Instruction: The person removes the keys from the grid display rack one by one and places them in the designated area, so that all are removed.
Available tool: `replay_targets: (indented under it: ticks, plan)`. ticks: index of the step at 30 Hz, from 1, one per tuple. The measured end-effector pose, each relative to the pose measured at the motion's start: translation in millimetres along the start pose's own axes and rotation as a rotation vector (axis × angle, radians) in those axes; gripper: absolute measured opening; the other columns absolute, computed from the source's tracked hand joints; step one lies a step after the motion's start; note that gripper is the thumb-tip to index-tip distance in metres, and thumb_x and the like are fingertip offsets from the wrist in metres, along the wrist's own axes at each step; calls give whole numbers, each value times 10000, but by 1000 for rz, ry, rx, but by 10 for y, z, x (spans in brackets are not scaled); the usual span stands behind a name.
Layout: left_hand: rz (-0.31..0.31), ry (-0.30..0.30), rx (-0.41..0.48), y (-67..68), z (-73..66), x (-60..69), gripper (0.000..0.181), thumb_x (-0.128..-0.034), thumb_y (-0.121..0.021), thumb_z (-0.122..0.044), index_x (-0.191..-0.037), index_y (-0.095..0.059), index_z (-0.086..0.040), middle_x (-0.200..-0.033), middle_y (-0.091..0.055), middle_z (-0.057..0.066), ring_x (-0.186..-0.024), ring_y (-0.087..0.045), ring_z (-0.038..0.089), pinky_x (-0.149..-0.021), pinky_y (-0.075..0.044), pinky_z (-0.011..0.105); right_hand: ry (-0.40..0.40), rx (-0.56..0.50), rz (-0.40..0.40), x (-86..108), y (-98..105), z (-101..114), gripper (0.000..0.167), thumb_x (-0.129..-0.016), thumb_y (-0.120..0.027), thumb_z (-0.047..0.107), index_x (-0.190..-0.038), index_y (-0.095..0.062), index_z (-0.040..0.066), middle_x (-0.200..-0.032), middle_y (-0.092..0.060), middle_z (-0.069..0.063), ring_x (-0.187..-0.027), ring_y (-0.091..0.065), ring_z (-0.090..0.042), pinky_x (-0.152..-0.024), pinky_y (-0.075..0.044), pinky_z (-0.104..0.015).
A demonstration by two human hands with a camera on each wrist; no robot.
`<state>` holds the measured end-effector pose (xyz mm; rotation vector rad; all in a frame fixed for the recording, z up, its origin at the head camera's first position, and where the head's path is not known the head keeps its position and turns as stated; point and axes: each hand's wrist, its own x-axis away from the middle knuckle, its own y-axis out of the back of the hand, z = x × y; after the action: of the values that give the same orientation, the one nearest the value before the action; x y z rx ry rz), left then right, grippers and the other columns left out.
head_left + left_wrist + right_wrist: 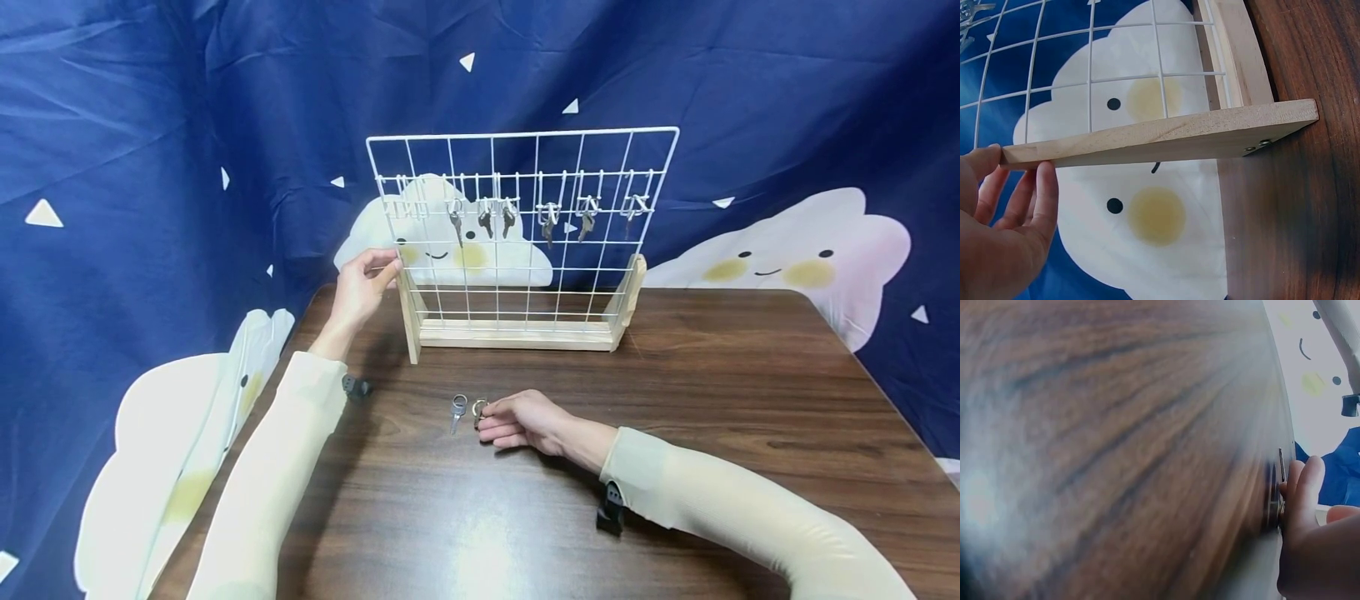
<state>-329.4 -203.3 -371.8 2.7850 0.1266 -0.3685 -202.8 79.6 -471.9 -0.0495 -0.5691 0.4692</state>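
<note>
A white wire grid rack (pixel 525 292) stands on the table in a wooden frame, with several keys (pixel 508 218) hanging from its hooks. My left hand (pixel 362 285) pinches the upper end of the frame's left wooden side piece (pixel 1160 134), thumb on one face and fingers on the other. On the table in front lies a loose key (pixel 457 412) with a ring. Just right of it is a second ringed key (pixel 478 410), partly covered by my right hand (pixel 528 423). The right fingertips touch this key, fingers nearly straight; in the right wrist view the contact is mostly hidden.
The dark wooden table (pixel 735 375) reaches back to a blue curtain (pixel 262 100) printed with white clouds. White double hooks (pixel 408 200) at the grid's upper left carry no keys. Light glares off the front of the table.
</note>
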Motion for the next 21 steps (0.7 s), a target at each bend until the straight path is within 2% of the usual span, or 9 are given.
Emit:
replay_targets:
  ticks: [4,10,16,21]
  plan:
    - [-20,-15,-18,-5,42,-6,349,-957,-689,-223,-1236,-661,-16,-1268,-683,193,-1087,-702,309,-900,-638,394,3,28,4,-9,30,-3,363,-986,-537,102,-1288,-568,-97,-1161,-720,-231,-885,-750,-184,-751,-665,-293]
    - [-30,-23,-22,-5,30,-14,348,-952,-696,-248,-1222,-670,-31,-1251,-695,178,-1015,-720,213,-882,-645,373,9,63,24,-28,62,11,360,-985,-553,123,-1290,-579,-67,-1113,-750,-161,-860,-738,-157,-660,-635,-253]
    - [-8,-5,-7,3,1,-12,369,-956,-690,-231,-1242,-653,-1,-1270,-681,198,-1066,-703,298,-901,-639,389,29,68,41,-34,52,94,352,-977,-559,107,-1287,-563,-60,-994,-754,-62,-761,-703,-109,-579,-581,-198]
    - [1,5,-25,6,-209,106,335,-972,-656,-138,-1248,-633,50,-1273,-667,239,-1093,-686,366,-891,-643,378,65,85,28,-26,17,210,355,-968,-576,107,-1270,-553,-78,-980,-751,-64,-715,-669,-72,-542,-534,-169]
